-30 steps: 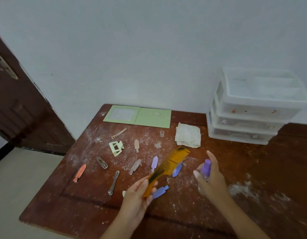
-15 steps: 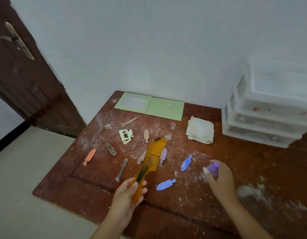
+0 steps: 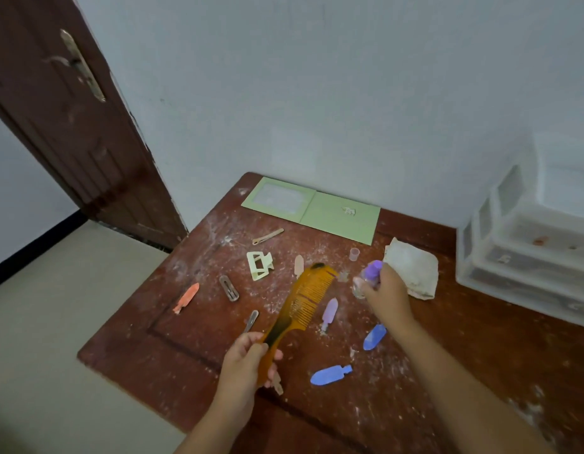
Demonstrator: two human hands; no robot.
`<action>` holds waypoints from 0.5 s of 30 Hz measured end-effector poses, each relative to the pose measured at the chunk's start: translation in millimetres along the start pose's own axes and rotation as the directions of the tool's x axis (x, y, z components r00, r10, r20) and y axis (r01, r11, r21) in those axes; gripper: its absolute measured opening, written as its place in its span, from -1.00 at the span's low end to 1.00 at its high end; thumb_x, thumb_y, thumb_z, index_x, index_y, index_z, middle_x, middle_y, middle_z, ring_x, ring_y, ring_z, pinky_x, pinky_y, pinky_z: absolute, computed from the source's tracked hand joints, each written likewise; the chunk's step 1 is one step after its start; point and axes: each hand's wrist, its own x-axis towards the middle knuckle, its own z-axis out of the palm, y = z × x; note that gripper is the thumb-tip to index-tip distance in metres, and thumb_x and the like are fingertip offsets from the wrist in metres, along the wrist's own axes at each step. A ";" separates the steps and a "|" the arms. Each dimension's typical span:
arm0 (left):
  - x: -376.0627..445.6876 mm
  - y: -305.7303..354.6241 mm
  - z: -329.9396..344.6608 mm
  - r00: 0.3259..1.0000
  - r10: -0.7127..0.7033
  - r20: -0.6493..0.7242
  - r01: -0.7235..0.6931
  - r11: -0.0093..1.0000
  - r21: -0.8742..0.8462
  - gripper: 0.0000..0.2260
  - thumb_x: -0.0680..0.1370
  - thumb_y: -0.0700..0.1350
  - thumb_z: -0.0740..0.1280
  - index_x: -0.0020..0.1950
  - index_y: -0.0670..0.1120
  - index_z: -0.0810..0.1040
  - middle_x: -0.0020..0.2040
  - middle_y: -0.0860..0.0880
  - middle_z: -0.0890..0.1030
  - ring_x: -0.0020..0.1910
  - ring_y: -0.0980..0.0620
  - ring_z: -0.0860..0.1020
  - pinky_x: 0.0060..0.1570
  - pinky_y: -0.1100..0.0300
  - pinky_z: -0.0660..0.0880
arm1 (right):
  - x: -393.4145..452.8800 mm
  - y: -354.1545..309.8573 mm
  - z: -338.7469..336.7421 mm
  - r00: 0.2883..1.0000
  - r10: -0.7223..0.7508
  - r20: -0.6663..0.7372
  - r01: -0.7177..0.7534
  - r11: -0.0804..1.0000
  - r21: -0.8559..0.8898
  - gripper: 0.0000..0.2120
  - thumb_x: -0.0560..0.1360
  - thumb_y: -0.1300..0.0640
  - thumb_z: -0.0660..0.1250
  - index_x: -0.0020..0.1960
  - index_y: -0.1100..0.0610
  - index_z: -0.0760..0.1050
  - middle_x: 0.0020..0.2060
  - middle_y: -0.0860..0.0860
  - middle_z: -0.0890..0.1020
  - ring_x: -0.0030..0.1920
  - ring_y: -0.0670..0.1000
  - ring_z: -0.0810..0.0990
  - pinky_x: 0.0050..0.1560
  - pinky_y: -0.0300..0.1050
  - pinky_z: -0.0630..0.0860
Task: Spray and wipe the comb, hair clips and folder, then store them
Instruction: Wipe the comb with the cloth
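Left hand (image 3: pixel 248 362) is gripping the amber comb (image 3: pixel 303 299) by its dark handle, fingers curled round it; comb is being held above the table (image 3: pixel 480 355), tilted up and away, teeth facing right toward the other hand. Right hand (image 3: pixel 384 294) is wrapping its fingers round a small spray bottle (image 3: pixel 371 275) with a purple top; bottle is sitting just right of the comb's far end, nozzle direction not resolvable.

Hair clips are lying scattered on the dusty brown table: an orange clip (image 3: pixel 185 298) at left; a brown oval snap clip (image 3: pixel 229 288) beside it; a cream claw clip (image 3: pixel 259 265) further back; a thin tan clip (image 3: pixel 267 236) behind that; a metal clip (image 3: pixel 251 321) partly hidden near the left hand; a beige clip (image 3: pixel 298 265) partly behind the comb; a lilac clip (image 3: pixel 329 312) just right of the comb teeth; a blue clip (image 3: pixel 374 337) by the right wrist; a second blue clip (image 3: pixel 330 375) nearer the front edge.

Green folder (image 3: pixel 316 209) is lying open and flat at the table's far edge against the wall; a small clear cap (image 3: pixel 354 253) is standing in front of it; a crumpled white cloth (image 3: pixel 411 268) is lying behind the right hand; a translucent drawer unit (image 3: pixel 529 257) is standing at far right.
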 end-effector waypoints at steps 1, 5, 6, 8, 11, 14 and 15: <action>0.3 0.3 -1.2 1.000 0.016 -0.006 -0.016 1.000 0.004 -0.82 0.58 -0.30 0.10 -0.22 -0.19 0.36 -0.46 -0.13 0.50 -0.70 0.12 0.33 -0.69 0.39 0.23 | 5.1 1.0 4.5 1.000 -0.012 0.002 0.012 1.000 -0.018 -0.81 0.45 0.21 0.35 -0.18 0.19 0.32 -0.33 0.03 0.39 -0.23 0.07 0.41 -0.26 -0.19 0.20; 3.7 -1.4 -5.8 0.998 0.060 -0.020 -0.059 0.998 0.021 -0.84 0.58 -0.25 0.14 -0.21 -0.22 0.38 -0.47 -0.08 0.51 -0.68 0.15 0.35 -0.69 0.39 0.24 | 13.6 10.3 10.2 0.997 -0.019 0.079 0.025 0.997 -0.076 -0.74 0.43 0.15 0.38 0.02 0.27 0.43 -0.13 0.13 0.51 -0.05 0.14 0.50 -0.14 -0.18 0.30; 5.2 -1.8 -6.5 0.998 0.052 -0.020 -0.051 0.999 0.017 -0.84 0.58 -0.26 0.13 -0.19 -0.22 0.38 -0.46 -0.08 0.52 -0.68 0.16 0.36 -0.69 0.39 0.24 | 13.5 12.7 7.0 0.995 -0.017 0.101 0.025 0.997 -0.079 -0.66 0.41 0.12 0.41 0.09 0.26 0.43 -0.07 0.13 0.54 -0.01 0.14 0.51 -0.10 -0.13 0.36; 8.0 -3.4 -7.2 1.000 0.011 -0.002 -0.011 1.000 -0.025 -0.84 0.58 -0.25 0.12 -0.18 -0.20 0.40 -0.47 -0.06 0.56 -0.66 0.16 0.40 -0.68 0.39 0.28 | 13.0 17.9 -4.4 0.994 -0.015 0.112 0.025 0.996 -0.089 -0.53 0.37 0.09 0.43 0.22 0.21 0.40 0.05 0.07 0.52 0.11 0.10 0.47 0.05 -0.05 0.40; 10.9 -6.8 -6.2 0.996 -0.062 0.061 0.069 0.988 -0.136 -0.84 0.58 -0.26 0.10 -0.17 -0.19 0.39 -0.48 -0.06 0.59 -0.61 0.12 0.47 -0.66 0.34 0.36 | 16.3 29.6 -29.5 0.997 0.036 -0.064 -0.043 0.992 -0.120 -0.56 0.44 0.13 0.36 0.26 0.26 0.39 0.12 0.13 0.51 0.16 0.12 0.44 0.07 -0.12 0.32; 10.8 -9.1 -3.2 0.988 -0.096 0.124 0.115 0.980 -0.161 -0.86 0.57 -0.29 0.09 -0.17 -0.20 0.36 -0.48 -0.09 0.61 -0.57 0.06 0.53 -0.64 0.29 0.41 | 31.7 53.7 -43.8 0.957 0.164 -0.240 -0.226 0.940 -0.256 -0.55 0.49 0.04 0.29 0.25 0.31 0.38 0.17 0.26 0.50 0.17 0.25 0.44 0.11 0.00 0.37; 10.6 -9.5 -2.0 0.985 -0.093 0.144 0.116 0.980 -0.161 -0.86 0.57 -0.30 0.09 -0.17 -0.20 0.35 -0.47 -0.10 0.61 -0.56 0.05 0.54 -0.64 0.28 0.42 | 36.3 60.3 -45.2 0.939 0.230 -0.257 -0.304 0.903 -0.304 -0.52 0.48 0.00 0.29 0.26 0.31 0.36 0.18 0.28 0.49 0.18 0.27 0.43 0.13 0.06 0.38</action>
